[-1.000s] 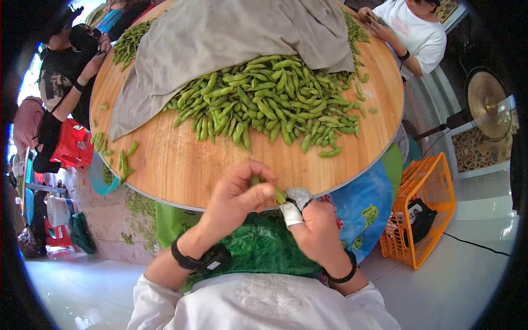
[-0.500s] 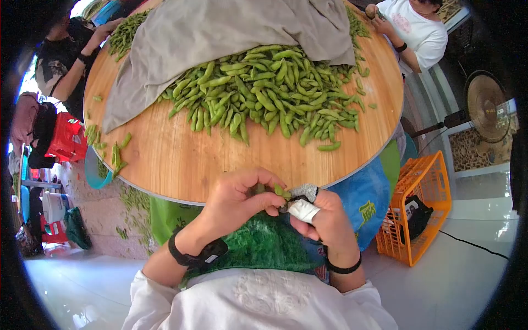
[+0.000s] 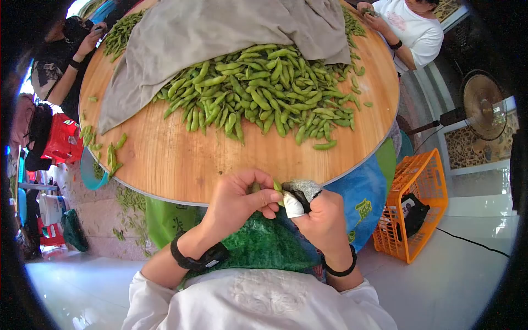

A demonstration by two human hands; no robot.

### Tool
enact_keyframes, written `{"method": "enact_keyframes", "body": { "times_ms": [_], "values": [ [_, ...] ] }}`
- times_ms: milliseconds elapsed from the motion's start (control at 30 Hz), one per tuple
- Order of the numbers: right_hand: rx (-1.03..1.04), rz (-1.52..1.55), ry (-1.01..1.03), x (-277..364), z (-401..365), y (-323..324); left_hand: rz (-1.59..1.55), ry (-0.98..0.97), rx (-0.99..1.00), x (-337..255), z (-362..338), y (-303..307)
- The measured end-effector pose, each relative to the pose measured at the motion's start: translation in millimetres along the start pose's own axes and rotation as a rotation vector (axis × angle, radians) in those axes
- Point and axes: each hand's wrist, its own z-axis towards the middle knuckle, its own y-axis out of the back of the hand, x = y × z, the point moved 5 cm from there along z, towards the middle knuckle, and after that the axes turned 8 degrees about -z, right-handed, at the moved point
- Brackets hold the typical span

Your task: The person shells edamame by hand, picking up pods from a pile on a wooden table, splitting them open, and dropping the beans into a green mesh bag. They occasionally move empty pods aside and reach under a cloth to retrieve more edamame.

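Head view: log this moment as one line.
left hand: pinching pod | right hand: wrapped fingers on same pod | table: pod pile, grey cloth

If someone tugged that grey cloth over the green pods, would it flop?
Probably floppy: the grey cloth folds and sags over the heap of green pods. Likely light; dragging it might scatter pods across the round wooden table.

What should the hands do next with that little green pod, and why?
Probably push the wrapped finger of the right hand into the pod to split it. The left hand pinches the pod at the near edge of the table, and the wrapped fingertip sits right against it. The pod looks unopened, though that is hard to see.
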Motion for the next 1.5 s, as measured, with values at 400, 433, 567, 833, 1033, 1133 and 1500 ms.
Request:
{"method": "enact_keyframes", "body": {
  "times_ms": [400,433,567,833,1033,1133,1500],
  "values": [
    [0.02,0.259,-0.297,-22,-7,-10,0.029,0.0,0.0,3,-1,-2],
    [0.015,0.255,-0.295,-20,-7,-11,0.032,0.027,0.034,4,0,-2],
    [-0.153,-0.012,-0.039,-9,-8,-7,0.15,-0.193,0.029,-7,4,-3],
    [0.019,0.24,-0.072,-18,-3,-13,0.013,-0.171,0.05,-4,4,2],
    [0.235,0.891,-0.439,-27,-5,-21,0.093,-0.273,0.19,-13,1,-2],
    [0.489,1.19,-0.507,-32,-10,-27,0.013,-0.25,0.313,-8,7,-1],
    [-0.063,0.114,-0.189,-4,-7,-2,0.206,-0.059,0.102,-4,5,-9]
  ]
}}
